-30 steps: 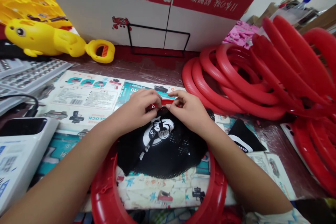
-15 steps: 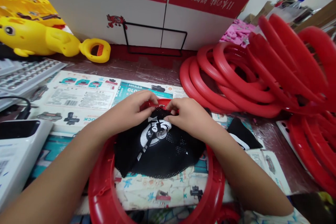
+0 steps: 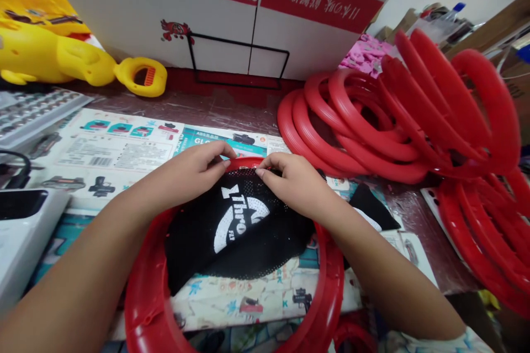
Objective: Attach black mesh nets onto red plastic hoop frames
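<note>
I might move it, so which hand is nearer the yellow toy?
Left. The left hand is below and right of the yellow toy in the picture; the right hand is farther right.

A glossy, circular red plastic ring (image 3: 143,289) lies with its opening facing up. Thin black perforated fabric (image 3: 265,240) bearing white printed lettering drapes across the far part of the ring, a diagonal fold cutting through the print, its near edge loose inside the ring's opening.

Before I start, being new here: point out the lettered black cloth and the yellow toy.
Lettered black cloth (image 3: 265,240), head view: its dark middle.
Yellow toy (image 3: 85,60), head view: its rounded middle section.
</note>
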`<state>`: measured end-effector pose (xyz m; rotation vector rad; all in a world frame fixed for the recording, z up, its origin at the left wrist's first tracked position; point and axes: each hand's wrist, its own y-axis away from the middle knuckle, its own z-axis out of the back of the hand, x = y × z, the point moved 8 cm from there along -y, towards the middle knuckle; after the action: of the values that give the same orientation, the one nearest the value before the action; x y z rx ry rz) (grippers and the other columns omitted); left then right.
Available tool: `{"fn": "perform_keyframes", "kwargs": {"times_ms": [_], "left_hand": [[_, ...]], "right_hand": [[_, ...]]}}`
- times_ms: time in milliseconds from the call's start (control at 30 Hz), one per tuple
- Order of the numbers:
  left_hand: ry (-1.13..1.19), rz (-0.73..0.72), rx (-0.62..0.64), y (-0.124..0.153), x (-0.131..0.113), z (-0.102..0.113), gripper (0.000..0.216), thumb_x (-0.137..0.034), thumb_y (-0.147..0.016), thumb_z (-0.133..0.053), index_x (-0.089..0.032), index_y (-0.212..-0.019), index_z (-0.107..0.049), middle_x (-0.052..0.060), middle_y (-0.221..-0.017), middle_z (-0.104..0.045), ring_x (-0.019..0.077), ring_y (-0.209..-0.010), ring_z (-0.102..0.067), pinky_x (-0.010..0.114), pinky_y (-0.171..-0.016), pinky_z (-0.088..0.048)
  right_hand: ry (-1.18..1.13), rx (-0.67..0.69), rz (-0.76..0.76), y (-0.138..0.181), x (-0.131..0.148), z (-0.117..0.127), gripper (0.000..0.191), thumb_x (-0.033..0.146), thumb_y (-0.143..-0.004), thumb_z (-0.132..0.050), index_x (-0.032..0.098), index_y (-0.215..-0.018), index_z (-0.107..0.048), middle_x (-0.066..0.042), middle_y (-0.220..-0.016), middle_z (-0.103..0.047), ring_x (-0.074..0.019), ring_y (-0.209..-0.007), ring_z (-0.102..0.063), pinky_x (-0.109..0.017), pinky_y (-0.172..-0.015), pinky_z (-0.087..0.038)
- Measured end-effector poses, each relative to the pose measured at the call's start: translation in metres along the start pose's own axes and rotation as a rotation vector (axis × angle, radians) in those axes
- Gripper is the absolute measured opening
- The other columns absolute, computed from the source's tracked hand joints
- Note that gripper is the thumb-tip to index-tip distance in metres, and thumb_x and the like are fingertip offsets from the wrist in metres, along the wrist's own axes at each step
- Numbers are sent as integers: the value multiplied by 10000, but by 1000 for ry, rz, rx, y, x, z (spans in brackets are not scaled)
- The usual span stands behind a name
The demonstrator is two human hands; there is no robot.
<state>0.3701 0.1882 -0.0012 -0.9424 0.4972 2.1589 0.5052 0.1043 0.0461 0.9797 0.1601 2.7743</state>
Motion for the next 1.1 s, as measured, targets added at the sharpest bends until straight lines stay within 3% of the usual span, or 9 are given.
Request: {"fn": "perform_keyframes", "kwargs": {"times_ms": [100, 233, 367, 700, 1100], "left_hand": [[-82, -111, -50, -1, -10, 0, 297, -403, -931, -422, -221, -1057, -620, 54, -1009, -673, 254, -951, -605, 403, -867, -477], [-94, -343, -77, 4, -30, -1, 231, -321, -955, -423, -213, -991, -624, 67, -1096, -673, 235, -1035, -613, 372, -892, -485], [-108, -449, -92, 10, -36, 1, 230, -244, -935, -445, -208, -953, -672, 71, -1152, -667, 218, -1073, -634, 338, -891, -508], [-177, -530, -76, 12, -36, -9, 358, -248, -965, -429, -187, -1132, -739, 129, -1247, -633, 262, -1121, -620, 411, -950, -504], [-291, -557, -59, 9, -33, -16, 371, -215, -954, -424, -212, -1156, -736, 140, -1279, -615, 287, -1142, -602, 471, -972, -508]], "right_hand": [[49, -68, -30, 2, -5, 0, 122, 193, -913, -622, 173, -815, -691, 6, -696, -658, -128, -635, -540, -257, -652, -356], [81, -139, -27, 2, -11, -2, 107, 193, -911, -625, 167, -852, -710, -33, -804, -716, -156, -723, -601, -267, -688, -384], [125, -163, -28, 1, -15, -5, 129, 203, -914, -615, 169, -846, -721, -37, -782, -717, -160, -701, -599, -274, -678, -381], [137, -162, -35, -2, -16, -7, 140, 223, -915, -617, 162, -847, -723, -40, -766, -708, -162, -697, -595, -274, -662, -369], [176, -171, -50, -4, -17, -7, 146, 223, -886, -608, 161, -834, -729, -47, -751, -703, -167, -681, -588, -279, -652, -367]]}}
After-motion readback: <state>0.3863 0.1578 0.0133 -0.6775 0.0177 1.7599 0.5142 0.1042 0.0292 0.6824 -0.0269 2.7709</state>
